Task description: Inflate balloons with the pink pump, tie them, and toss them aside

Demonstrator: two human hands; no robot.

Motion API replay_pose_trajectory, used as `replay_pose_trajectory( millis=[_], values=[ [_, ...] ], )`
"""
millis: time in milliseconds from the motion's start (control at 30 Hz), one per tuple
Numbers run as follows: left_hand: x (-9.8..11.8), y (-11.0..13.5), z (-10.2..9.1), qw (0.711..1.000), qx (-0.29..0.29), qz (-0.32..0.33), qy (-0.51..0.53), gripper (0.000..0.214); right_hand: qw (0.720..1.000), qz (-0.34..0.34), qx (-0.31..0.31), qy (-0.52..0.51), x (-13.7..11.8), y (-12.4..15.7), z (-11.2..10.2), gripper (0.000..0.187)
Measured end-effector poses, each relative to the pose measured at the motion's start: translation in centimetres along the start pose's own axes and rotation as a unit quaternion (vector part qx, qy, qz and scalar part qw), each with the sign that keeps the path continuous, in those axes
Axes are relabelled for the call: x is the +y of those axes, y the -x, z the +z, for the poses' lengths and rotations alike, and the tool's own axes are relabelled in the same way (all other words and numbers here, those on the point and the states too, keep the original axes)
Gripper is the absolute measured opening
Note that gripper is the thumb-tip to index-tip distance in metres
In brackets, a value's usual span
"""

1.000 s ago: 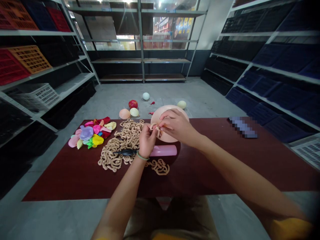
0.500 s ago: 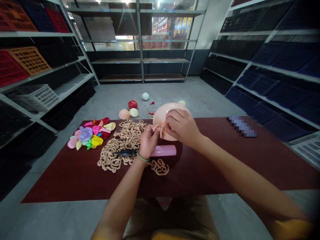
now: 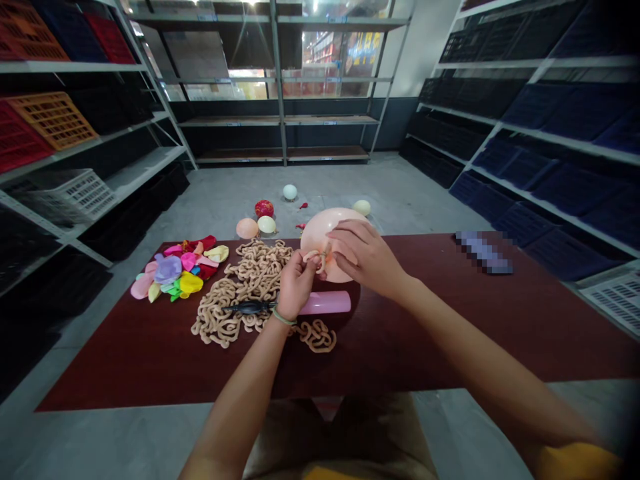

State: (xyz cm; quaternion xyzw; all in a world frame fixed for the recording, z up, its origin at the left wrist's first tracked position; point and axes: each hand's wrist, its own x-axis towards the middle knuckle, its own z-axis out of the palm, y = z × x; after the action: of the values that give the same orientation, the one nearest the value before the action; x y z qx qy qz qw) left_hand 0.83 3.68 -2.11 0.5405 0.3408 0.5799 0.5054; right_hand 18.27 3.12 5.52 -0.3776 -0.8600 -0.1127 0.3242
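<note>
Above counter, far edge: peach balloon, inflated, neck toward person.
Left hand: grip pinched shut on neck.
Right hand: grip closed on neck.
Risk: if either pinch slackens, air likely escapes and balloon deflates.

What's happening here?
A person's left hand and right hand pinch the neck of an inflated peach balloon over a red table, with a bit of tan strip caught there. A pile of that strip, a pink pump and flat balloons lie on the table.
</note>
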Motion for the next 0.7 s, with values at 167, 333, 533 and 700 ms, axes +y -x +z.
replay_pose_trajectory(
  millis=[167,333,533,700],
  values=[
    [0.0,0.1,0.1,1.0,-0.011,-0.01,0.007,0.03,1.0,-0.017,-0.023,-0.001,0.7,-0.1,0.4,0.025],
    [-0.2,0.1,-0.1,0.999,-0.017,0.014,-0.028,0.027,0.999,-0.018,-0.025,0.029,0.7,-0.2,0.2,0.017],
    [-0.5,0.2,-0.5,0.987,0.004,0.036,-0.159,0.027,0.99,-0.052,-0.043,0.123,0.9,1.0,0.2,0.019],
    [-0.6,0.2,-0.4,0.981,0.007,0.036,-0.192,0.027,0.994,0.004,0.004,0.107,1.1,2.4,1.6,0.017]
  ],
)
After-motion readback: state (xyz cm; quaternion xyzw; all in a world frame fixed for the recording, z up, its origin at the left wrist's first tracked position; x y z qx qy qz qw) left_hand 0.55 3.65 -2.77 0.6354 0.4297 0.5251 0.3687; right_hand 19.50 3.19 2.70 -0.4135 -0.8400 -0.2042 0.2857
